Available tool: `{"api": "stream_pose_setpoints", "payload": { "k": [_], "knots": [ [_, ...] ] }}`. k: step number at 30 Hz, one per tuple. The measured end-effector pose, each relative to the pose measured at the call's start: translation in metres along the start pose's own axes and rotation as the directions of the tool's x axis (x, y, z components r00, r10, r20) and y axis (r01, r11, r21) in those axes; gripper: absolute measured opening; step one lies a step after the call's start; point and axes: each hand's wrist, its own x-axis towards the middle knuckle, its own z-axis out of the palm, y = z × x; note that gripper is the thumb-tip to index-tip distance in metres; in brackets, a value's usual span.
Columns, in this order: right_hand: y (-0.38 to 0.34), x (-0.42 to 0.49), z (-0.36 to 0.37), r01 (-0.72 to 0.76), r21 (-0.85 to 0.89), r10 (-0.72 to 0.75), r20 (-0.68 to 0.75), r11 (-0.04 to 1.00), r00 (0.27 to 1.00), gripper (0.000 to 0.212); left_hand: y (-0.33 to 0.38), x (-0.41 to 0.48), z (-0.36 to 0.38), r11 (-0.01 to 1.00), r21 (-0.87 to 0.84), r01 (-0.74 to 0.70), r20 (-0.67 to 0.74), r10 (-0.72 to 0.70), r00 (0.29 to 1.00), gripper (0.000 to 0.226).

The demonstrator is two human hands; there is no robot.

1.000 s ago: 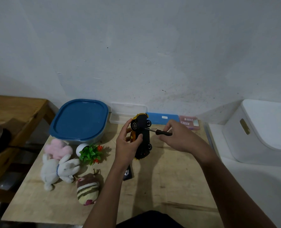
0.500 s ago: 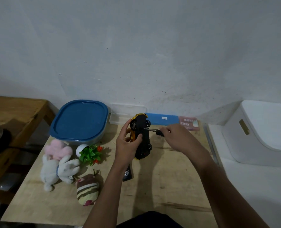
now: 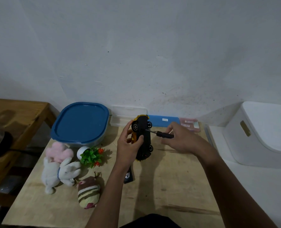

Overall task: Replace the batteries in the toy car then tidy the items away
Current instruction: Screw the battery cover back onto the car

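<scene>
The toy car stands on its rear end on the wooden table, a little toward 12 o'clock from the table's middle, with its black underside turned to 3 o'clock and its yellow body to 9 o'clock; the left hand wraps around it from the 9 o'clock side, thumb on the underside, fingers behind the yellow body, so the grip is closed on the car. The right hand comes from 3 o'clock and holds the black handle of a small screwdriver between thumb and fingertips; the metal tip touches the underside of the car near the upper wheels. Whether the tip sits in a screw I cannot tell.

At 10 o'clock from the car is a container with a blue lid; at 12 o'clock, against the wall, lie a clear plastic box, a flat blue box and a pink packet. At 8 o'clock are a small green plant in a white pot, a pink plush, a white plush rabbit and a striped plush. A dark flat object lies under the left wrist; a white bin stands at 3 o'clock, off the table.
</scene>
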Motion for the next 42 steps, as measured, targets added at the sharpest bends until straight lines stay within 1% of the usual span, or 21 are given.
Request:
{"api": "stream_pose_setpoints", "payload": {
  "k": [2,4,5,8,10,12,13,15,16,19,21,24,26,27,29,32,34,36,37,39,42],
  "knots": [
    [0.001,0.002,-0.002,0.033,0.019,-0.031,-0.089,0.999,0.996,0.024,-0.001,0.000,0.000,1.000,-0.007,0.001,-0.002,-0.001,1.000,0.065],
    [0.000,0.004,-0.003,0.041,0.010,-0.039,-0.162,0.999,0.986,0.035,-0.002,-0.001,0.000,1.000,-0.006,0.009,-0.006,-0.009,1.000,0.065],
    [0.000,0.005,-0.003,0.034,-0.007,-0.035,-0.168,0.999,0.985,0.040,-0.002,-0.001,0.000,1.000,-0.004,0.013,-0.005,-0.013,1.000,0.065],
    [0.003,0.003,-0.002,0.023,0.006,-0.023,-0.105,1.000,0.994,0.027,-0.002,-0.002,0.000,1.000,-0.012,0.020,0.001,-0.020,1.000,0.065],
    [0.006,0.002,-0.002,0.016,0.008,-0.016,-0.053,1.000,0.998,0.028,-0.002,-0.002,-0.001,1.000,-0.010,0.021,-0.004,-0.021,1.000,0.065],
    [0.008,0.005,-0.003,0.033,0.008,-0.032,-0.105,0.999,0.994,0.020,-0.001,-0.002,-0.001,1.000,-0.011,0.017,-0.005,-0.017,1.000,0.064],
    [0.006,0.006,-0.004,0.035,0.015,-0.033,-0.121,0.999,0.992,0.020,-0.001,-0.003,-0.001,1.000,-0.016,0.014,-0.007,-0.014,1.000,0.063],
    [0.003,0.007,-0.003,0.027,0.059,-0.021,-0.106,0.998,0.994,0.038,0.000,-0.004,-0.002,1.000,-0.023,0.007,-0.008,-0.007,1.000,0.063],
    [0.001,0.007,-0.002,0.015,0.085,-0.008,-0.083,0.996,0.997,0.043,0.001,-0.005,-0.002,1.000,-0.022,0.004,-0.007,-0.004,1.000,0.064],
    [0.001,0.004,-0.001,0.013,0.093,-0.009,-0.045,0.996,0.999,0.026,0.003,-0.005,-0.002,1.000,-0.015,0.002,-0.010,-0.002,1.000,0.065],
    [0.004,0.003,-0.003,0.023,0.045,-0.021,-0.032,0.999,0.999,0.028,0.004,-0.006,-0.002,1.000,-0.003,0.000,-0.011,0.000,1.000,0.065],
    [0.008,0.006,-0.003,0.029,0.018,-0.027,-0.089,0.999,0.996,0.026,0.006,-0.007,-0.002,1.000,-0.021,0.008,-0.021,-0.009,1.000,0.065],
    [0.009,0.007,-0.003,0.021,0.025,-0.018,-0.105,0.999,0.994,0.040,0.007,-0.007,-0.002,0.999,-0.035,0.022,-0.023,-0.023,0.999,0.065],
    [0.009,0.007,-0.003,0.020,0.025,-0.017,-0.097,0.999,0.995,0.042,0.007,-0.007,-0.002,0.999,-0.035,0.024,-0.018,-0.025,1.000,0.065],
    [0.009,0.005,-0.004,0.041,0.013,-0.040,-0.082,0.999,0.996,0.029,0.008,-0.007,-0.001,0.999,-0.028,0.022,-0.013,-0.022,1.000,0.064],
    [0.008,0.001,-0.010,0.063,-0.023,-0.064,-0.052,0.998,0.997,0.025,0.010,-0.007,0.000,1.000,-0.026,0.014,-0.013,-0.015,1.000,0.064],
    [0.008,0.000,-0.013,0.088,-0.014,-0.089,-0.089,0.996,0.992,0.017,0.012,-0.007,0.000,0.999,-0.035,0.003,-0.010,-0.003,1.000,0.065],
    [0.005,-0.002,-0.015,0.113,-0.003,-0.113,-0.136,0.994,0.984,0.036,0.017,-0.006,0.000,0.999,-0.040,-0.009,-0.007,0.009,1.000,0.064],
    [0.003,-0.003,-0.016,0.119,0.002,-0.117,-0.149,0.993,0.982,0.040,0.019,-0.005,0.000,0.999,-0.040,-0.014,-0.008,0.014,1.000,0.064],
    [0.000,-0.006,-0.017,0.124,0.011,-0.120,-0.172,0.992,0.978,0.027,0.024,-0.003,-0.001,0.999,-0.026,-0.030,-0.005,0.030,1.000,0.064],
    [-0.004,-0.012,-0.022,0.109,-0.027,-0.112,-0.184,0.994,0.977,0.030,0.032,0.000,-0.004,0.998,-0.003,-0.061,0.016,0.061,0.998,0.061]
  ]
}}
